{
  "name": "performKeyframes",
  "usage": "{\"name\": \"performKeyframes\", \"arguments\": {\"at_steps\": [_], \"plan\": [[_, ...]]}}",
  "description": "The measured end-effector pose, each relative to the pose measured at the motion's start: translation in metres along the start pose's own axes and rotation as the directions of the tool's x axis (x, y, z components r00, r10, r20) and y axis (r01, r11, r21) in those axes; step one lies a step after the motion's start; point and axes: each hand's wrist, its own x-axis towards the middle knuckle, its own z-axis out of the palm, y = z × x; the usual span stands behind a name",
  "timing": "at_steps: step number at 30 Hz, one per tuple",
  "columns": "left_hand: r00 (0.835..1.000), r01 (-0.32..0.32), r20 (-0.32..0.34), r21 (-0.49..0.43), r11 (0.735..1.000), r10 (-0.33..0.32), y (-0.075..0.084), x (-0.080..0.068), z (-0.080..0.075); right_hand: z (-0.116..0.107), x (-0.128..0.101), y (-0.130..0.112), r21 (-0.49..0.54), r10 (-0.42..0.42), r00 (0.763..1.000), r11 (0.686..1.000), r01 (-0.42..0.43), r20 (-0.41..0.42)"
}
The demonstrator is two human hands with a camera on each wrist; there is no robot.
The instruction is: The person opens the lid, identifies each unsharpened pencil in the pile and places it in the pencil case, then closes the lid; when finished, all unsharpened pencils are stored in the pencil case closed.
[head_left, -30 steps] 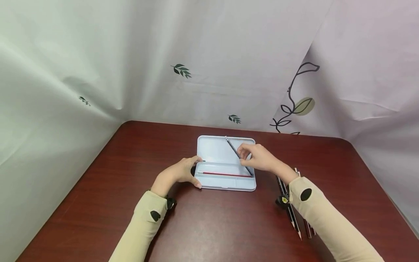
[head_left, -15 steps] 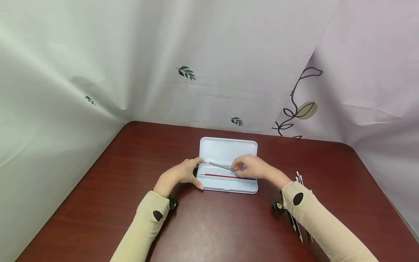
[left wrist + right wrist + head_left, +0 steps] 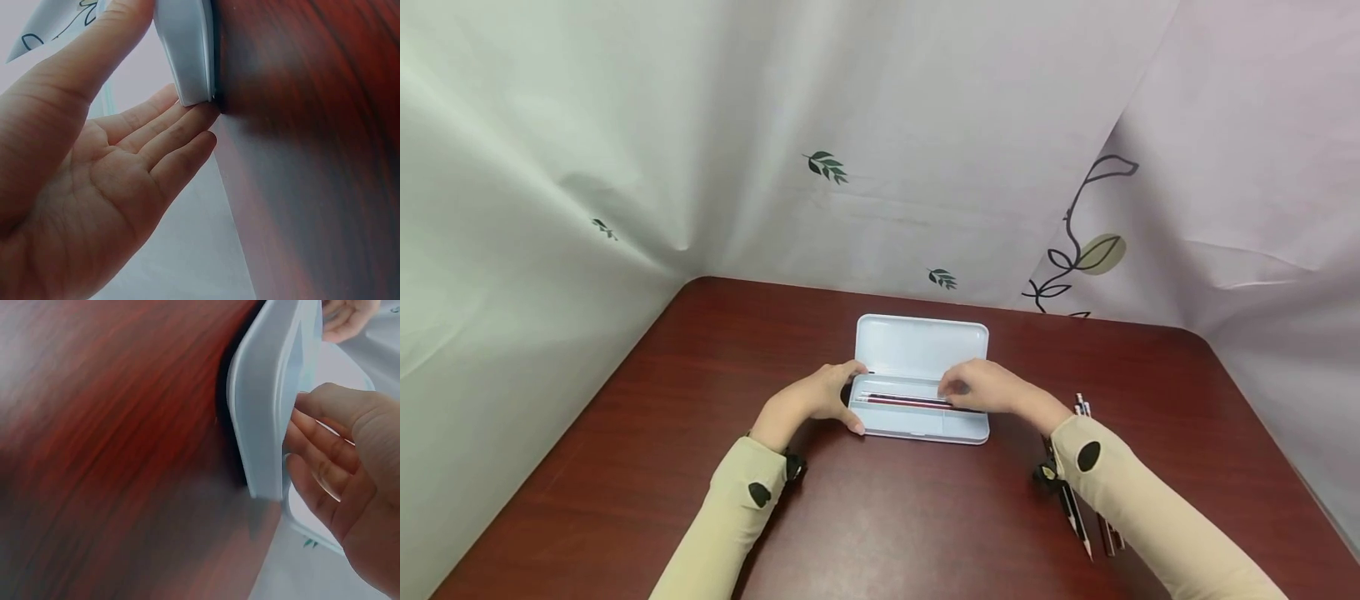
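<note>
An open white pencil case [image 3: 891,423] lies on the table, its lid [image 3: 895,346] folded back to the far side. My left hand [image 3: 816,396] holds its left end, thumb by the front corner and fingers at the back and end, as the left wrist view also shows. A red pencil [image 3: 898,405] lies lengthwise in the case. Right behind it is a dark pencil [image 3: 904,397], nearly parallel. My right hand [image 3: 985,385] reaches over the right part of the case, thumb and fingers curled together at the dark pencil. That pencil's right end is hidden by the hand.
Several dark pencils [image 3: 1075,517] lie on the brown table [image 3: 925,517] to the right, partly under the right sleeve [image 3: 1120,475]. More pencil ends [image 3: 1081,404] show beyond that wrist. A pale patterned curtain [image 3: 880,167] hangs behind the table.
The dark pencil has swung from a slant across the case and lid to lie beside the red pencil. My right hand has lowered with it; the left hand keeps its place.
</note>
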Motion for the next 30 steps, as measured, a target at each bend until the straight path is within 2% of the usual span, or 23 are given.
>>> {"name": "performKeyframes", "arguments": {"at_steps": [3, 10, 16, 20, 25, 30], "plan": [[1.000, -0.003, 0.003, 0.001, 1.000, 0.003, 0.000, 0.000, 0.000, -0.005, -0.008, 0.005, 0.019, 0.013, 1.000, 1.000, -0.013, -0.028], [1.000, -0.005, 0.011, 0.003, 1.000, 0.005, 0.002, 0.001, 0.001, -0.017, -0.039, 0.015, 0.105, -0.013, 0.992, 0.994, 0.026, -0.128], [1.000, 0.012, 0.008, 0.012, 1.000, -0.012, 0.002, 0.001, 0.000, -0.020, -0.077, 0.025, 0.158, 0.081, 0.982, 0.986, -0.055, -0.168], [1.000, 0.016, 0.011, -0.001, 1.000, -0.016, 0.002, 0.000, 0.001, -0.018, -0.102, 0.032, 0.164, 0.106, 0.972, 0.984, -0.072, -0.209], [1.000, 0.004, 0.005, -0.016, 1.000, -0.004, 0.002, -0.001, 0.001, -0.013, -0.134, 0.038, 0.157, 0.143, 0.946, 0.982, -0.100, -0.292], [1.000, 0.000, 0.001, -0.008, 1.000, 0.001, 0.003, 0.000, 0.001, -0.006, -0.165, 0.039, 0.162, 0.225, 0.900, 0.971, -0.175, -0.374]]}}
